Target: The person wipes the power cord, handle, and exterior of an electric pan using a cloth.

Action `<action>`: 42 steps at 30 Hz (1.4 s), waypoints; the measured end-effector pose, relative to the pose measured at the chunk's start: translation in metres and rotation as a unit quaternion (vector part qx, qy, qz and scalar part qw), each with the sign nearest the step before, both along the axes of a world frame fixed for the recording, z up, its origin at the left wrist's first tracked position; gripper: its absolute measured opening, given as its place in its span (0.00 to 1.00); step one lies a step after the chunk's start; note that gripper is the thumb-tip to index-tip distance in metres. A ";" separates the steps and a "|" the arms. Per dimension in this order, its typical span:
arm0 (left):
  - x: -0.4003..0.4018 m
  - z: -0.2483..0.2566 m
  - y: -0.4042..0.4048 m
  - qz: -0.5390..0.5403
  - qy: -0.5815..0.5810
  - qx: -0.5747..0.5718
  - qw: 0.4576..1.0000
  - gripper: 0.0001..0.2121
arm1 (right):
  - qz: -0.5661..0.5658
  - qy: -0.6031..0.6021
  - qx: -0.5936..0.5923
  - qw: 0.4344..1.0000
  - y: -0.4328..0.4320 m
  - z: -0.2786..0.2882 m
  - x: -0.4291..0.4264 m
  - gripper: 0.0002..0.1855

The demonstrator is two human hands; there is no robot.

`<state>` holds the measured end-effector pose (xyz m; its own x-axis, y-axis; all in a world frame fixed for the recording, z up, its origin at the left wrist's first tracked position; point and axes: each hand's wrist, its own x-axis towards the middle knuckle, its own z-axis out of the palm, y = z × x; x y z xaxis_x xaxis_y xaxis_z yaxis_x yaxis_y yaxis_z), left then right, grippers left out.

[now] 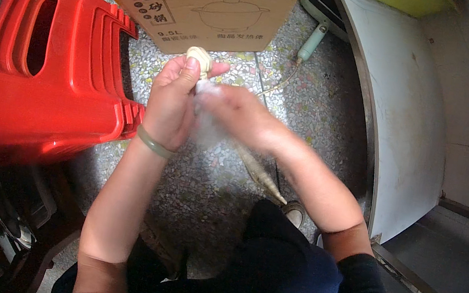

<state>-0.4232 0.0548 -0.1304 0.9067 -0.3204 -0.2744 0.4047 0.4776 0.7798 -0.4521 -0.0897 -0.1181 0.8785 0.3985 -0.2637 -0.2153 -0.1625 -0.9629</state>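
Observation:
My left hand [175,86] pinches a cream-coloured, ridged bundle [199,57] between thumb and fingers; it looks like a wound cord. A pale green bangle [154,143] circles the left wrist. Right beside it, my right hand [240,110] is blurred by motion, its fingers curled at a whitish, see-through material [210,126] that seems to be thin plastic. The fingers hide part of that material. Both hands are above the speckled terrazzo floor [211,179], in front of a cardboard box [192,6] that bears writing and a drawing of a lidded pot.
A red plastic stool [52,104] lies tipped at the left. At the upper right, a mint-green handle [313,41] of an appliance has a cable [282,85] leading towards my hands. A pale tapering strip [259,176] is below them. A white panel [397,121] stands at the right.

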 end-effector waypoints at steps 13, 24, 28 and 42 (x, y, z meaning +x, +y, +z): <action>0.045 -0.041 0.042 0.231 0.228 -0.177 0.929 0.12 | 0.104 0.202 -0.030 0.973 -0.048 -0.058 -0.135 0.14; 0.035 0.008 0.051 -0.022 0.097 -0.310 0.946 0.11 | -0.146 0.110 0.016 0.983 -0.078 -0.059 -0.087 0.19; 0.021 0.014 0.032 -0.055 0.028 -0.321 0.945 0.11 | -0.050 0.059 0.109 0.991 -0.021 -0.015 -0.021 0.16; 0.064 0.015 0.089 0.001 -0.061 -0.299 0.952 0.10 | 0.202 0.035 -0.145 0.968 -0.027 -0.105 -0.151 0.10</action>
<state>-0.3589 0.1435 -0.1158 0.9208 -0.3846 0.0646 0.3268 0.8514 0.4103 -0.6027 -0.1169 -0.2235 0.6422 0.6056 -0.4699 -0.1417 -0.5086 -0.8493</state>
